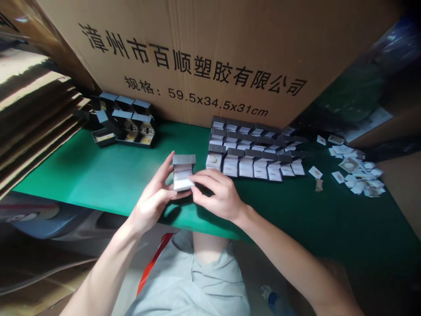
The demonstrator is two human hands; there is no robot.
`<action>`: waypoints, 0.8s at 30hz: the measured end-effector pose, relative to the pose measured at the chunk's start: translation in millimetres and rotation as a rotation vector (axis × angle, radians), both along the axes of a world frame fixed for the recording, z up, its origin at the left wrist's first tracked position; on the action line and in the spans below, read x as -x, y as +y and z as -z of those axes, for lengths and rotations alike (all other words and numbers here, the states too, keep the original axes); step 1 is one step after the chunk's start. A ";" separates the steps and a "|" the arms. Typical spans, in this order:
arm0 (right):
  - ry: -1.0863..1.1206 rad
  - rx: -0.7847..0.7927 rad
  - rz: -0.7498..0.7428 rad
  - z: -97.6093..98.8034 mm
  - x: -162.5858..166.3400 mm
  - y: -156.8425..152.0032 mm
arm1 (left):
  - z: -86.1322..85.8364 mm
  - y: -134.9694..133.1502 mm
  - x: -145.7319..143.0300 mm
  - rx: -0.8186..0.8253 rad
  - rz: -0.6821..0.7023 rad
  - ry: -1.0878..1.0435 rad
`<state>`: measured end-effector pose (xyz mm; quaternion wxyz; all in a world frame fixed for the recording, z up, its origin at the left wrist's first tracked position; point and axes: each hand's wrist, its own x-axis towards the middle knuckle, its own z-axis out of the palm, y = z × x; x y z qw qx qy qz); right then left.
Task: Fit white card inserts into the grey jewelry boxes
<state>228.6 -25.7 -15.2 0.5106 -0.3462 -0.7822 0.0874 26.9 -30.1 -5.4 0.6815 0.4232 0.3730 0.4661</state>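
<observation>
An opened ring box (pixel 183 173), dark outside and white inside, is held just above the green table. My left hand (pixel 154 197) wraps its left side and underside. At the box's right front edge, my right hand (pixel 219 192) pinches with thumb and fingers against the white insert; whether anything small is between the fingertips is hidden. To the right stand rows of similar opened ring boxes (pixel 245 163) with white linings. One box in the front row has a small ring-like piece (pixel 214 159) on its insert.
Black boxes with yellowish interiors (pixel 131 127) sit at the back left. Small white cards (pixel 357 173) lie piled at the right on the green tabletop (pixel 82 175). A large printed carton (pixel 197 35) stands behind. Stacked cardboard sheets (pixel 39 114) border the left side.
</observation>
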 end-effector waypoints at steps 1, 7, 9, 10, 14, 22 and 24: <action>0.004 -0.005 0.003 -0.3 -0.1 0.2 | -0.4 0.0 0.0 -0.013 -0.001 -0.012; -0.001 -0.003 0.012 -0.7 -0.6 -0.2 | 1.8 0.5 1.1 -0.067 -0.027 -0.018; -0.010 0.005 0.012 -0.2 -0.7 -0.4 | 3.2 0.9 0.6 -0.085 -0.040 0.018; -0.019 0.008 0.014 0.0 -0.8 -0.5 | 4.0 1.1 0.3 -0.100 -0.045 0.037; -0.051 -0.029 0.019 0.4 -1.3 -1.0 | 7.2 1.3 0.7 -0.148 -0.036 0.081; -0.067 -0.102 0.049 -0.8 -1.4 -3.3 | 7.4 0.3 1.9 -0.163 0.037 0.083; -0.064 -0.101 0.045 -0.2 -1.5 -3.4 | 5.8 -0.5 0.6 -0.164 0.023 0.114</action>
